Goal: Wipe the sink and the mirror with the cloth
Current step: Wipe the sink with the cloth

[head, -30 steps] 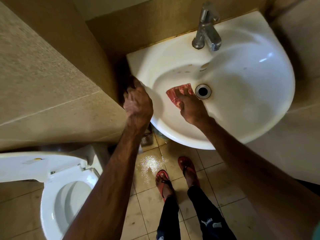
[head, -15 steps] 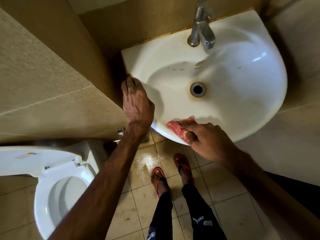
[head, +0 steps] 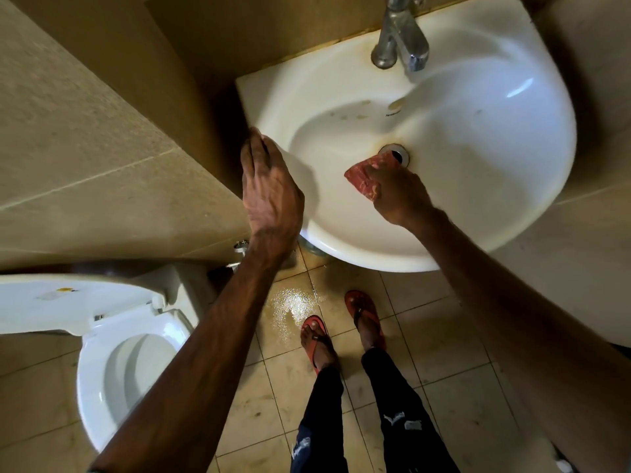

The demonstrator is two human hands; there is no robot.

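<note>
Cloth [head: 365, 177], a reddish folded rag, sits in the white sink's [head: 512, 172] bowl at centre-right of the frame, just covering the near edge of the drain [head: 397, 152]. Right hand [head: 397, 196] presses it down, fingers curled over the top, gripping it. Left hand [head: 269, 191] lies flat on the sink's left rim, fingers together, empty. Faucet [head: 401, 35] up top, toilet [head: 116, 363] lower left.

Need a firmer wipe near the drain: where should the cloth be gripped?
Grip the cloth at its bunched near end, where the right hand already pinches it, coming from the sink's front rim. The flat far end by the drain stays free to wipe.
</note>
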